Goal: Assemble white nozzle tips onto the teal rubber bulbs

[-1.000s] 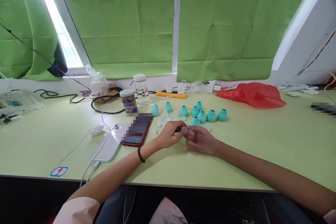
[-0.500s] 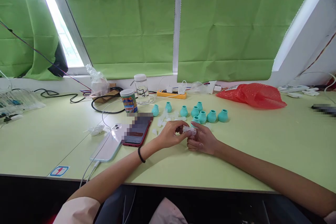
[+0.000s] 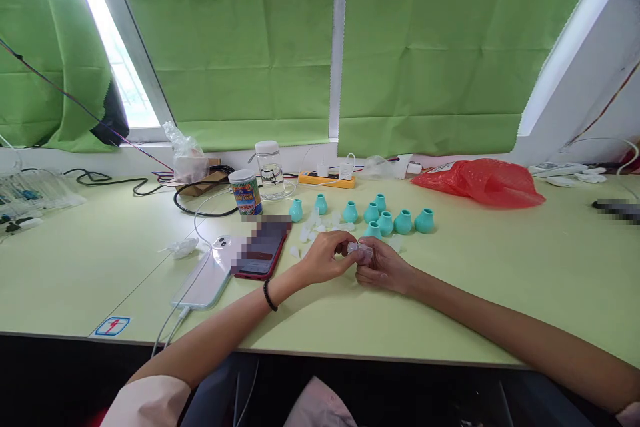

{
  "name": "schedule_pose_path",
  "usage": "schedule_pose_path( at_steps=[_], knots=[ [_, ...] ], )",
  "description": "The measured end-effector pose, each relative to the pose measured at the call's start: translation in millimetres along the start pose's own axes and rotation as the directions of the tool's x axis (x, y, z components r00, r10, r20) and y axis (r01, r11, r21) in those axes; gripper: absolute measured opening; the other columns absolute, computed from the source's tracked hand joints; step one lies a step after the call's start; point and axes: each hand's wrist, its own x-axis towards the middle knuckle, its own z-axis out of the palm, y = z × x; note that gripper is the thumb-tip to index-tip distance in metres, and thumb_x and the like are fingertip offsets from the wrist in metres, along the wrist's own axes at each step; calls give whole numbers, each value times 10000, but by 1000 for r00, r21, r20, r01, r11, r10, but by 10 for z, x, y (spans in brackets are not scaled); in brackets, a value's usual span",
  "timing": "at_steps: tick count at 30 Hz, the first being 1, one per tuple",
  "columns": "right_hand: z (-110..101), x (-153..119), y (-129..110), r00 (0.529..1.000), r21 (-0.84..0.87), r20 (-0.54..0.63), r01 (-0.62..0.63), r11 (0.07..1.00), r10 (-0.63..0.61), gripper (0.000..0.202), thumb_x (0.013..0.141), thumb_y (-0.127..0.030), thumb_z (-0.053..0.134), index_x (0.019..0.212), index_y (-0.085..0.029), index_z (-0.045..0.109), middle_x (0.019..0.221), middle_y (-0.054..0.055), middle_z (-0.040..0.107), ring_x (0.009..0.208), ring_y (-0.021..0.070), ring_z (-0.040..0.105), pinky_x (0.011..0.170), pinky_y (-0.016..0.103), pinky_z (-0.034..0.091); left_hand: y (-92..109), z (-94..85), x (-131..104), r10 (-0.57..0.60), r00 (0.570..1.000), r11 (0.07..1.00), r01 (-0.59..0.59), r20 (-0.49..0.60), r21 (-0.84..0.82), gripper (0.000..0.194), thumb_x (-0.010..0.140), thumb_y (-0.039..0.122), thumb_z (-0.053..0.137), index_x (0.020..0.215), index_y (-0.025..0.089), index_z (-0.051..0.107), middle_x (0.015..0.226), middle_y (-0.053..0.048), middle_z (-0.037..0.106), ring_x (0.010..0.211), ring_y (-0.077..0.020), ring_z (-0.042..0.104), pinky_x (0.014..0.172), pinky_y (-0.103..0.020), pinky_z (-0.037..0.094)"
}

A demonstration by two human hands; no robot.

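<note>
Red-cased phone (image 3: 265,248) & wht phone (image 3: 216,273) lie L of L hand (image 3: 326,257). Pwr strip (image 3: 311,179) sits well beyond it, red bag (image 3: 483,183) beyond & R.

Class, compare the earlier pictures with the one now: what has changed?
The right hand, its upper fingers lifted half a second ago, has closed them down toward the clear piece. Nothing was visibly let go. The left hand still pinches the piece; the teal pots, white bits and phones stayed put.

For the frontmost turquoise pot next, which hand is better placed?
Right, probably: the right hand is nearer that turquoise pot; the left hand lies farther left. Both hold the clear piece.
</note>
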Motion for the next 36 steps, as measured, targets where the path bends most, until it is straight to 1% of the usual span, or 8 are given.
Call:
schedule_pose_path(
  at_steps=[11, 19, 25, 27, 28, 31, 33, 36],
  knots=[
    [71, -42, -1, 997, 8, -72, 1, 1000, -1, 457, 737, -500, 223, 456, -175, 380, 263, -39, 306, 300, 77, 248, 431, 234, 232, 21, 9, -2, -9, 999, 1000, 9, -31, 6, 196, 739, 314, 448, 728, 135, 526, 583, 4, 507, 533, -81, 437, 532, -200, 355],
    [22, -22, 5, 998, -16, -69, 4, 1000, -5, 322, 693, -386, 307, 469, -172, 394, 271, -47, 296, 309, 72, 225, 430, 235, 217, 13, 12, -7, -14, 1000, 1000, 14, -13, -14, 206, 742, 326, 441, 732, 139, 528, 597, -1, 523, 540, -84, 447, 529, -203, 361],
    [108, -79, -146, 980, -345, -161, 54, 937, -116, 427, 714, -510, 264, 501, -178, 424, 286, -44, 319, 291, 78, 234, 397, 237, 199, 22, 22, 7, -80, 989, 995, 72, -124, -64, 216, 762, 335, 420, 774, 139, 509, 567, 12, 507, 514, -75, 444, 508, -194, 368],
    [123, -145, -256, 889, -644, -256, 136, 753, -380, 439, 723, -542, 282, 560, -176, 460, 334, -30, 376, 315, 90, 278, 405, 238, 196, 4, 18, 24, -175, 960, 980, 151, -216, -127, 221, 773, 345, 403, 784, 144, 495, 572, 14, 508, 516, -73, 461, 489, -184, 381],
    [116, -180, -313, 785, -805, -269, 135, 577, -558, 398, 717, -531, 340, 593, -177, 477, 377, -23, 408, 349, 97, 314, 423, 239, 206, -9, 14, 34, -223, 940, 970, 186, -258, -159, 219, 768, 351, 411, 786, 148, 489, 592, 11, 518, 524, -74, 475, 486, -180, 394],
    [35, -254, -445, 535, -978, -81, -207, -37, -841, 294, 675, -465, 483, 715, -177, 530, 580, 27, 520, 524, 137, 441, 531, 258, 253, -39, 3, 58, -317, 881, 941, 247, -350, -230, 204, 709, 347, 495, 769, 152, 485, 693, -10, 561, 584, -85, 527, 524, -194, 453],
    [-44, -259, -477, 547, -846, -10, -451, -284, -837, 318, 691, -456, 464, 784, -162, 547, 723, 77, 561, 622, 176, 484, 588, 284, 259, -34, -3, 63, -349, 862, 926, 256, -367, -279, 187, 664, 308, 545, 737, 151, 476, 759, -32, 589, 661, -111, 562, 568, -222, 485],
    [-142, -220, -441, 632, -648, -76, -619, -443, -771, 347, 708, -460, 431, 792, -145, 553, 803, 120, 568, 666, 217, 505, 624, 328, 257, 5, -1, 56, -359, 869, 906, 237, -339, -350, 162, 625, 227, 566, 676, 154, 431, 870, -68, 611, 788, -149, 576, 600, -250, 503]
  ],
)
